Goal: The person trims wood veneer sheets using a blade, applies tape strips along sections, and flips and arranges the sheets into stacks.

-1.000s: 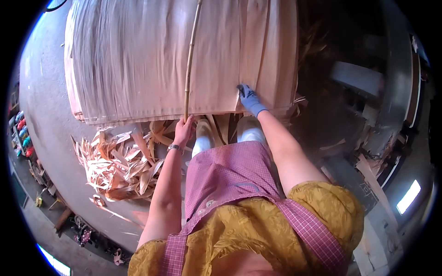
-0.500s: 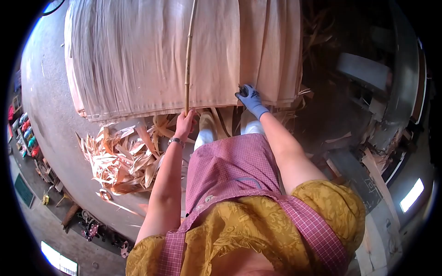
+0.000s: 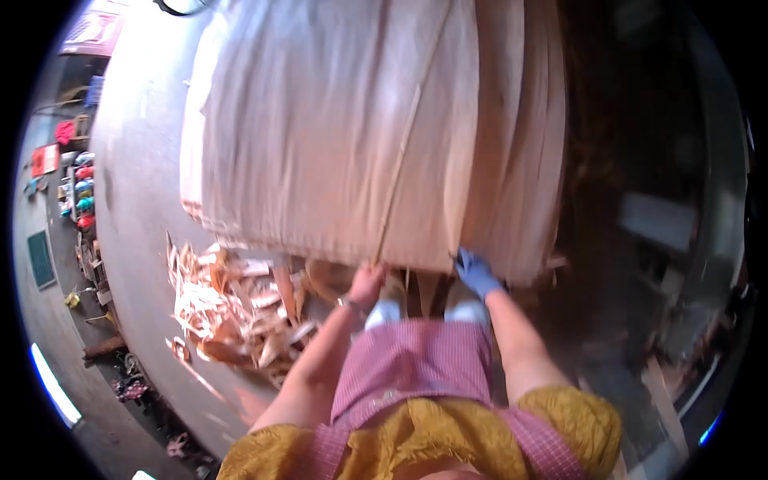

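My bare left hand [image 3: 368, 282] is closed around the near end of a long thin bamboo stick [image 3: 400, 152]. The stick lies slantwise over a broad stack of thin wood veneer sheets [image 3: 312, 160], its far end leaning right. At the stack's near edge, my right hand [image 3: 478, 274] wears a blue glove. Its fingers are closed on a small dark tool [image 3: 454, 258], blurred and partly hidden, beside a long seam in the top sheet. My feet are partly hidden below that edge.
Curled veneer scraps [image 3: 240, 308] are heaped on the floor [image 3: 136, 160] left of my legs. Colourful items [image 3: 84, 188] stand along the far left. Dark clutter with a pale board [image 3: 660, 232] lies to the right.
The view has shifted, so hands and stack appear lower and farther right. The stick's far end has swung right, nearer the seam. Both hands keep their holds.
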The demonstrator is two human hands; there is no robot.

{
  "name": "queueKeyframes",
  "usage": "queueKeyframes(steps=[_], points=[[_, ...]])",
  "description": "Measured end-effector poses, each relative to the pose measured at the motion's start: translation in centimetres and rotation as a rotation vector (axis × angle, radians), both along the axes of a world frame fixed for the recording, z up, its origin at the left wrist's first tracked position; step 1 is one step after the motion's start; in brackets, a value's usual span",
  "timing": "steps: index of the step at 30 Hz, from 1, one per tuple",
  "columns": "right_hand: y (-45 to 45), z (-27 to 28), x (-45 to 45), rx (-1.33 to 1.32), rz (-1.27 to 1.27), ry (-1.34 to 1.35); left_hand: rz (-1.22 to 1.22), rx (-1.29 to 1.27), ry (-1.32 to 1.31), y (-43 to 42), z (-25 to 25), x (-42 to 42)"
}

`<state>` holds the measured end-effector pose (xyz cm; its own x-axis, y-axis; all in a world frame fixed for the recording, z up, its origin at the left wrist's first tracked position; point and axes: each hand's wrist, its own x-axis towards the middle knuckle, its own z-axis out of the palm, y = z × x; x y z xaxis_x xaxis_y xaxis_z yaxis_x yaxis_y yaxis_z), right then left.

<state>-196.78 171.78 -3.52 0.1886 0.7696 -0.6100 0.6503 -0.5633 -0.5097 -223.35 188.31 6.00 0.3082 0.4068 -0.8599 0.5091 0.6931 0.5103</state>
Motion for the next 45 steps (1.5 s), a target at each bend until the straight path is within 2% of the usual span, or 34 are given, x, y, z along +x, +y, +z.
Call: queueKeyframes(steps=[1, 2, 4, 6, 8, 13, 16, 19, 23, 24, 26, 30, 31, 32, 34, 36, 39, 40, 42, 44, 45], points=[[-1.0, -1.9, -0.2, 0.018, 0.050, -0.068, 0.038, -0.011, 0.015, -0.1, 0.3, 0.2], [0.0, -0.2, 0.2, -0.098, 0.076, -0.062, 0.015, 0.016, 0.044, 0.4, 1.9, 1.0], [1.0, 1.1, 0.4, -0.129, 0.054, -0.034, -0.002, -0.074, 0.129, 0.9, 3.1, 1.5], [1.4, 1.7, 0.3, -0.086, 0.057, -0.041, -0.002, -0.047, 0.033, 0.4, 2.0, 0.8], [2.0, 1.9, 0.0, -0.151, 0.027, -0.080, 0.044, -0.007, -0.017, 0.0, 1.7, 1.0], [2.3, 2.9, 0.0, -0.214, 0.000, -0.117, 0.039, -0.019, 0.032, 0.3, 3.4, 1.7], [1.7, 2.5, 0.4, -0.188, -0.022, -0.045, 0.030, -0.010, 0.041, 0.1, 3.8, 1.6], [0.6, 4.1, 0.1, 0.152, -0.179, -0.036, 0.037, 0.017, 0.018, -1.3, 3.3, 1.6], [0.0, 8.1, -0.3, 0.260, -0.477, -0.002, 0.102, 0.002, -0.109, -4.6, 5.0, 4.1], [-0.7, 8.1, -0.7, 0.246, -0.593, 0.088, 0.107, -0.046, -0.131, -5.2, 5.7, 4.4], [-3.2, 6.8, -1.8, 0.222, -0.674, 0.077, 0.129, -0.046, -0.155, -6.4, 5.0, 5.0], [-7.3, 10.6, -2.4, 0.183, -0.561, 0.005, 0.224, -0.142, -0.152, -4.0, 7.4, 7.6], [-7.4, 12.1, -2.4, 0.353, -0.598, 0.080, 0.261, -0.145, -0.178, -3.4, 6.9, 7.8], [-8.6, 14.0, -2.0, 0.302, -0.543, 0.023, 0.295, -0.148, -0.201, -2.6, 5.8, 7.8], [-11.3, 13.7, -1.3, 0.333, -0.573, 0.116, 0.304, -0.135, -0.155, -0.8, 3.6, 7.3], [-14.1, 13.6, 0.3, 0.294, -0.527, 0.100, 0.128, 0.058, 0.136, 0.6, 3.7, 6.7], [-19.2, 14.3, 3.7, 0.238, -0.501, 0.148, -0.420, 0.606, 0.884, 0.7, 5.0, 4.0], [-21.3, 14.8, 5.4, 0.224, -0.499, 0.173, -0.407, 0.718, 0.937, -0.9, 7.6, 4.0], [-25.2, 14.7, 8.9, 0.338, -0.438, 0.174, -0.284, 0.710, 0.888, -2.9, 7.1, 1.1], [-28.6, 17.1, 13.5, 0.364, -0.434, 0.181, -0.310, 0.696, 0.989, -7.2, 8.0, 1.1], [-30.3, 18.7, 15.8, 0.337, -0.463, 0.181, -0.434, 0.512, 0.954, -9.5, 10.1, 3.3]])
